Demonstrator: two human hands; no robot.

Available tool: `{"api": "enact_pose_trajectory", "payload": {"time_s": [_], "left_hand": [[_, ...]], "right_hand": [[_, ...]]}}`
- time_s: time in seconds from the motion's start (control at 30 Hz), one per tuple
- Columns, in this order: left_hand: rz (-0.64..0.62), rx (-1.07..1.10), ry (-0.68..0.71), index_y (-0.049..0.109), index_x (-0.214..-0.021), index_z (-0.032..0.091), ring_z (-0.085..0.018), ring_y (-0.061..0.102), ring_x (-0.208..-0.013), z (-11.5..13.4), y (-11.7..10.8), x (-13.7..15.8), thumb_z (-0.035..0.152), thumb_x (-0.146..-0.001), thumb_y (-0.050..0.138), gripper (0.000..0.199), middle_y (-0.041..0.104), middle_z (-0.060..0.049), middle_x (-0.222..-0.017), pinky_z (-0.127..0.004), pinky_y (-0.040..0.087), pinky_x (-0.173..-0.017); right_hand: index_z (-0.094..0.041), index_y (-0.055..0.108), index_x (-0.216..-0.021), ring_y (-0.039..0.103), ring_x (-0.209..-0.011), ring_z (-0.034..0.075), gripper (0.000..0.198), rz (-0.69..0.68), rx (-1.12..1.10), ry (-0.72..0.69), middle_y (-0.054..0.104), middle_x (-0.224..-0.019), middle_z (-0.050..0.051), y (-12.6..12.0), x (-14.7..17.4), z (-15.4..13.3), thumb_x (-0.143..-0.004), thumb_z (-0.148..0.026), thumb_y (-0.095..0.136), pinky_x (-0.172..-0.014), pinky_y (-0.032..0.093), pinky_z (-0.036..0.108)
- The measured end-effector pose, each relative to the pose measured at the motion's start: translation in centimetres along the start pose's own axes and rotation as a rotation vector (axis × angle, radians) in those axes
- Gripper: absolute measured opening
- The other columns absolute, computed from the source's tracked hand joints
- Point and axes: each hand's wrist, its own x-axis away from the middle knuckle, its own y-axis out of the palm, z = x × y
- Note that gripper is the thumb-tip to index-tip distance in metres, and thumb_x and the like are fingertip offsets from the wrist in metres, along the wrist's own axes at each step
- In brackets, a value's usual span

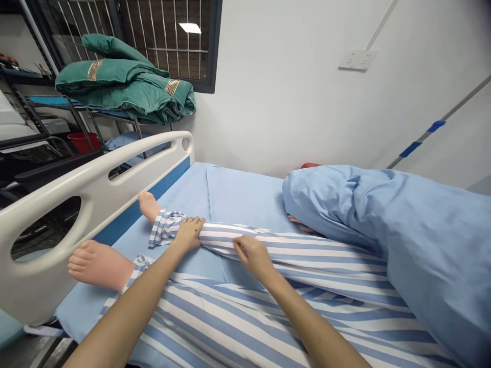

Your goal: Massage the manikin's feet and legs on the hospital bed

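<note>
A manikin-like figure in blue-and-white striped trousers [326,250] lies on the bed, with its two bare feet to the left; the near foot [102,263] points up and the far foot [149,205] leans outward. My left hand [191,232] is wrapped over the far lower leg, just above the gathered trouser cuff [165,227]. Farther up the same leg, near the knee, my right hand [253,254] is closed with curled fingers against the striped cloth. Its fingertips are partly hidden.
A blue quilt [429,255] covers the figure's upper part at right, with some fingers [301,224] showing under its edge. The white footboard [92,174] stands at left. Behind it are green folded bedding [130,87] and a red bucket [82,141]. A white wall [276,92] borders the far side.
</note>
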Motion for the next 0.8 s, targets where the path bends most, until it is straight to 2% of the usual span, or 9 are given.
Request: {"api": "enact_pose_trajectory", "payload": {"time_s": [0.07,0.17,0.3,0.47,0.6,0.8], "left_hand": [[0.015,-0.006,0.001,0.039,-0.116,0.020,-0.026,0.046,-0.103,0.0,0.2,0.1,0.025,-0.058,0.062,0.062,0.051,-0.009,-0.111,-0.038,0.032,-0.089],[0.023,-0.005,0.007,0.039,-0.116,0.019,-0.026,0.046,-0.103,0.0,0.4,0.2,0.023,-0.059,0.061,0.062,0.051,-0.010,-0.111,-0.038,0.032,-0.088],[0.031,0.003,0.002,0.039,-0.116,0.020,-0.026,0.046,-0.103,0.0,0.6,0.3,0.022,-0.058,0.062,0.063,0.051,-0.009,-0.112,-0.038,0.031,-0.089],[0.040,0.003,0.001,0.041,-0.115,0.019,-0.026,0.047,-0.100,0.0,0.6,0.3,0.022,-0.058,0.061,0.060,0.052,-0.009,-0.109,-0.038,0.033,-0.086],[0.031,-0.001,-0.003,0.039,-0.117,0.019,-0.026,0.046,-0.102,0.0,0.5,0.3,0.023,-0.058,0.061,0.063,0.051,-0.009,-0.111,-0.038,0.032,-0.087],[0.034,-0.007,0.004,0.040,-0.116,0.019,-0.026,0.046,-0.102,0.0,0.5,0.4,0.025,-0.057,0.062,0.063,0.051,-0.009,-0.111,-0.038,0.033,-0.088]], "right_hand": [[-0.020,0.060,-0.098,0.048,-0.092,0.022,0.025,0.133,0.197,0.050,0.059,-0.098,0.010,-0.8,-0.7,1.0,-0.087,-0.029,0.039,-0.080,0.034,0.034],[-0.022,0.061,-0.094,0.047,-0.090,0.022,0.024,0.161,0.338,0.141,0.058,-0.097,0.008,-0.9,-1.5,2.5,-0.087,-0.031,0.040,-0.076,0.033,0.034],[-0.021,0.059,-0.083,0.046,-0.083,0.020,0.021,0.183,0.357,0.150,0.057,-0.090,0.007,-0.1,-1.8,3.2,-0.087,-0.024,0.038,-0.071,0.032,0.031],[-0.018,0.053,-0.076,0.044,-0.077,0.020,0.020,0.176,0.319,0.098,0.055,-0.080,0.007,0.0,-2.1,2.8,-0.086,-0.018,0.036,-0.071,0.033,0.031],[-0.019,0.052,-0.081,0.044,-0.079,0.020,0.023,0.211,0.243,0.039,0.055,-0.080,0.007,-0.5,-2.4,1.9,-0.088,-0.019,0.030,-0.071,0.034,0.031],[-0.018,0.055,-0.086,0.046,-0.085,0.022,0.024,0.216,0.269,0.021,0.057,-0.086,0.009,-1.2,-2.0,1.8,-0.088,-0.022,0.031,-0.079,0.034,0.033]]}}
